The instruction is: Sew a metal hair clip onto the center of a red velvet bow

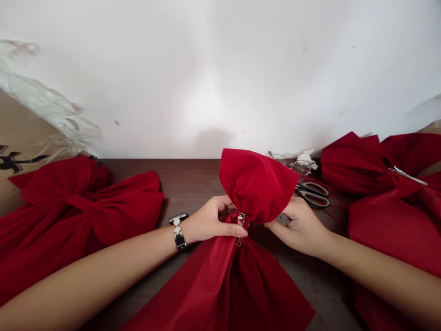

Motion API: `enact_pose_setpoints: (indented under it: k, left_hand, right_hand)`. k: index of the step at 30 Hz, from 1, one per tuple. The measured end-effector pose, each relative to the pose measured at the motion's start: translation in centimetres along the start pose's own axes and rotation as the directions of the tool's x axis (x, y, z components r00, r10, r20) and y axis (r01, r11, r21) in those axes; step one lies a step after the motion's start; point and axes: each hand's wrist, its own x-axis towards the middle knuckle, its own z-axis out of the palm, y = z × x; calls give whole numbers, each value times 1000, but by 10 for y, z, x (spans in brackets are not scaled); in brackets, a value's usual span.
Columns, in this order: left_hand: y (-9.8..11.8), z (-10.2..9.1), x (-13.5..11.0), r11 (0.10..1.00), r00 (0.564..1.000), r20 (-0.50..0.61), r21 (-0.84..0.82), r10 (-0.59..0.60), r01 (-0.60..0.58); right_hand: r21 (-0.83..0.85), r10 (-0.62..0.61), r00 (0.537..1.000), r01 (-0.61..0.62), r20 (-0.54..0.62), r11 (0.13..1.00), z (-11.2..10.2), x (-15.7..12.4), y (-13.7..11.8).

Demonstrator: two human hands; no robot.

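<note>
A large red fabric bow [257,184] stands on end in the middle of the dark wooden table [193,184], its gathered waist held by a small metal clip [240,225]. My left hand [212,219], with a watch on the wrist, pinches the gathered cloth at the clip from the left. My right hand [299,225] grips the same waist from the right, fingers curled into the folds. The lower half of the bow spreads toward me.
A finished red bow [86,202] lies at the left, more red bows [379,184] at the right. Black-handled scissors [313,193] and eyeglasses [292,163] lie behind my right hand. Crumpled clear plastic [51,110] sits at the far left against the white wall.
</note>
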Motion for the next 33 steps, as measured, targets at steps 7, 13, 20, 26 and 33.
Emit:
enact_pose_setpoints:
  k: [7, 13, 20, 26, 33]
  left_hand:
    - [-2, 2, -1, 993, 999, 17, 111, 30, -31]
    - [-2, 0, -2, 984, 999, -17, 178, 29, -26]
    - [-2, -3, -1, 978, 985, -170, 208, 39, -3]
    - [0, -4, 0, 986, 969, -244, 165, 27, 14]
    - [-2, -1, 1, 990, 955, -296, 137, 1, 41]
  right_hand:
    - [62, 110, 994, -109, -9, 992, 6, 0, 0]
    - [73, 198, 980, -198, 10, 978, 5, 0, 8]
    - [163, 333, 943, -330, 7, 930, 8, 4, 19]
    - [248, 352, 932, -362, 87, 898, 13, 1, 16]
    - [-218, 141, 971, -98, 193, 971, -1, 1, 7]
